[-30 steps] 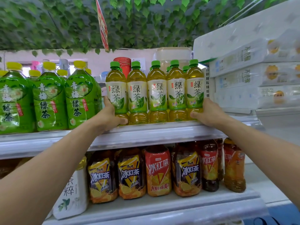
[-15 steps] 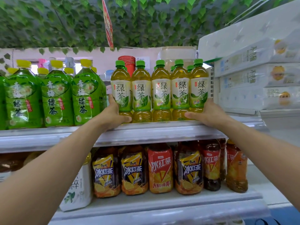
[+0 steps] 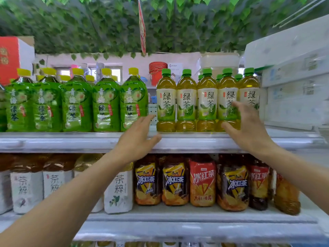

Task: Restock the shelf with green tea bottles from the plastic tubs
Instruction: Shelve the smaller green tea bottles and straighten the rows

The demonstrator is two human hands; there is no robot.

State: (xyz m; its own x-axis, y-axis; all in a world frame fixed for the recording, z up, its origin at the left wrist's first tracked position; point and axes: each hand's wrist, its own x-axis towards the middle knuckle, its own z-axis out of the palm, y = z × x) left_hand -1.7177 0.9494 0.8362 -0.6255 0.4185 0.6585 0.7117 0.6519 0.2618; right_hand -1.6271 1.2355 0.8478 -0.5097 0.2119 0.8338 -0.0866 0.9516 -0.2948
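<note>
A row of green tea bottles (image 3: 187, 102) with green caps and pale labels stands upright on the upper shelf (image 3: 195, 141), with more caps showing behind them. My left hand (image 3: 137, 138) hovers in front of the shelf edge, just left of the row, fingers spread and touching nothing. My right hand (image 3: 247, 129) is raised in front of the two rightmost bottles with straight fingers, holding nothing. No plastic tub is in view.
Large green-wrapped bottles with yellow caps (image 3: 76, 104) fill the upper shelf's left side. Iced tea bottles (image 3: 203, 182) and white-labelled bottles (image 3: 119, 189) fill the lower shelf. Stacked white packs (image 3: 295, 90) stand at right. A red box (image 3: 10, 57) sits upper left.
Both hands have let go of the ends of the bottle row and drawn back from the shelf. The view has shifted left, showing more of the large green bottles.
</note>
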